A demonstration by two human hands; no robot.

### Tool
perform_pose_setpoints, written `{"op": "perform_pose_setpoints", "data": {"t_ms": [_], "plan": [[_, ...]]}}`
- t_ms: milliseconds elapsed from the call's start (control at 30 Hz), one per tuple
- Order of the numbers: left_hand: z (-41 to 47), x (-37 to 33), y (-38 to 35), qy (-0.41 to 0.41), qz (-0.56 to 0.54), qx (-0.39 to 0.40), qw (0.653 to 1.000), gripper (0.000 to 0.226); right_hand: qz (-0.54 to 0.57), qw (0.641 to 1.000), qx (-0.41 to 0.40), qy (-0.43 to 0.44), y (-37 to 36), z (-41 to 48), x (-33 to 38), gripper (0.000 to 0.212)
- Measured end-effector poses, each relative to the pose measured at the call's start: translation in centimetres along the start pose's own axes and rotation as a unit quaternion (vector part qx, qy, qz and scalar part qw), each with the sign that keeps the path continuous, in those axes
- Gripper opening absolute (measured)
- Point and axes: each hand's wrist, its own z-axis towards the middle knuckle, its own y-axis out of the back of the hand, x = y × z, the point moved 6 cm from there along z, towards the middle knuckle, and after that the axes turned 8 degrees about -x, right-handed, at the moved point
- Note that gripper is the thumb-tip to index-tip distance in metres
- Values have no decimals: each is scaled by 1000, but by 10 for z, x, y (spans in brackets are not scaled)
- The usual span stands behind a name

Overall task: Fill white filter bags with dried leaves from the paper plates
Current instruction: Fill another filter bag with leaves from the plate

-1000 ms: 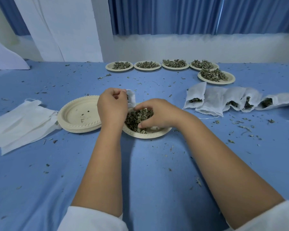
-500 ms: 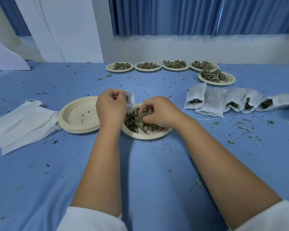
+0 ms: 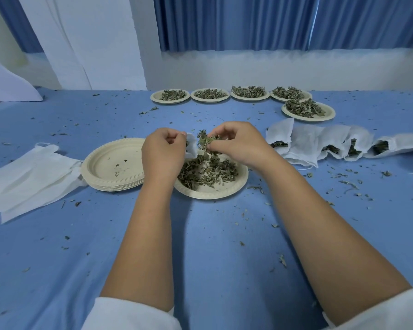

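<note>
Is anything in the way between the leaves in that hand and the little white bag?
Nothing visible. The right hand pinches a clump of leaves just beside the filter bag held by the left hand, only air between.

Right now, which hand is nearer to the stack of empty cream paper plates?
Left. The left hand, gripping a white filter bag, overlaps the right edge of the stack of empty plates; the right hand is farther right, above the leaf-filled plate.
</note>
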Motion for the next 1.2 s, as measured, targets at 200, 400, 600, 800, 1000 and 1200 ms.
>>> {"op": "perform_pose_setpoints", "data": {"t_ms": [200,400,600,800,1000,1200], "plan": [[-5,-5,-7,-17,5,43,999,14,7,999,49,-16,-7,-3,0,11],[-7,-10,-11,-27,-15,68,997,16,-53,998,40,-5,-12,-3,-5,9],[-11,-13,-17,-34,2,108,994,14,-27,998,-48,-33,-12,0,-10,14],[-11,-12,-16,-25,5,90,996,11,-20,997,-65,-44,-19,-3,-10,22],[-6,-7,-11,-4,-15,55,998,13,69,994,5,-80,-22,-4,-8,14],[-7,-9,-10,11,-45,63,997,12,216,971,3,-105,-21,-9,-9,15]]}}
